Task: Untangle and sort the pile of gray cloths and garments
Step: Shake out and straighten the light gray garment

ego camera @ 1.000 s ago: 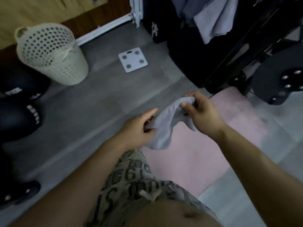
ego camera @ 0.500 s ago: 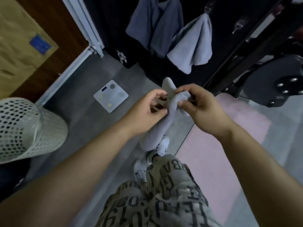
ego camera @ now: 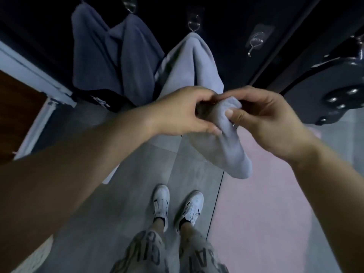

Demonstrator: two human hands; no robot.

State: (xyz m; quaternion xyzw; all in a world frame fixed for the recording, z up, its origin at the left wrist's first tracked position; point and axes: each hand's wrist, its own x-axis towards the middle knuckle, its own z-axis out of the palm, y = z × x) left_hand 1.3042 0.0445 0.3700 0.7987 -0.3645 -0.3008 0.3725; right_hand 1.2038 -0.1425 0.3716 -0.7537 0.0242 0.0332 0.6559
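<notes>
Left hand (ego camera: 183, 113) and right hand (ego camera: 262, 117) pinch top of gray sock (ego camera: 226, 148), fingers curled; loose pinch risks drop short of empty hook (ego camera: 255, 44).

White sneakers (ego camera: 161, 200) stand on gray floor tiles (ego camera: 137, 170) at lower center, printed shorts (ego camera: 149, 251) below them. A pink mat (ego camera: 275, 194) fills the lower right. A clear wall hook (ego camera: 256, 43) sticks upper right.

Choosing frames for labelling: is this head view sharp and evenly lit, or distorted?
Head view: dim, upper wall almost black; gray cloth, left hand and right hand soft but readable; wide-angle stretch swells the forearms; small glints on the clear hook.
</notes>
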